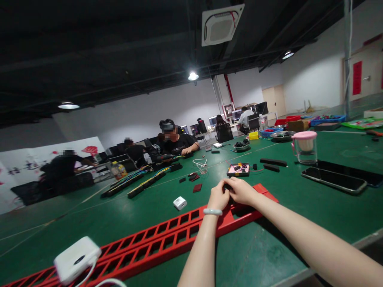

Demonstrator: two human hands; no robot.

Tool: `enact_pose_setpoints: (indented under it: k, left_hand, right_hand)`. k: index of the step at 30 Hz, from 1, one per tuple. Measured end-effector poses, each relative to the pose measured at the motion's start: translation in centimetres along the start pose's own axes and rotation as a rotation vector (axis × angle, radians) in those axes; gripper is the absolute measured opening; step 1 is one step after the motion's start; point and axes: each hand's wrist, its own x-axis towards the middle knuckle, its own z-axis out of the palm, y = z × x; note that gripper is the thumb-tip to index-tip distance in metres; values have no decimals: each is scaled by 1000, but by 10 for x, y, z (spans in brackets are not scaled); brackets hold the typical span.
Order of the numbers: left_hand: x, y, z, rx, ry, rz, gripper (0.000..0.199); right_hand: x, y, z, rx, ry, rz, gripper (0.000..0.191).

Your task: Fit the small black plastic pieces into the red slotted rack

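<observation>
My left hand [220,195], with a pale bangle at its wrist, is closed with its fingertips meeting those of my right hand [241,190]. Both hands are over the right part of a long red slotted frame [167,235] that lies across the green table. Something small and dark shows between the fingers, too hidden to name. My right hand's fingers are curled and pressed together too. Just beyond the hands sits a small open box with wires [238,170]. Left of them are a white adapter [180,203] and a dark red square piece [197,187].
A white device [77,259] with a cable rests on the frame's left part. Two phones [333,180] and a pink-lidded cup [306,148] stand to the right. Black strips with wires [146,186] lie at the left. A person [179,143] sits across the table.
</observation>
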Motion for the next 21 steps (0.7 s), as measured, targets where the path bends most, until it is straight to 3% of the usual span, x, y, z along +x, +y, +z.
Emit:
enact_pose_setpoints:
  k: [8, 21]
  left_hand:
    - [1, -3, 0, 27, -13, 0, 27]
    - [0, 2, -1, 29, -21, -14, 26]
  right_hand:
    - [-1, -2, 0, 3, -11, 12, 33]
    - [1, -1, -1, 19, -22, 31, 35]
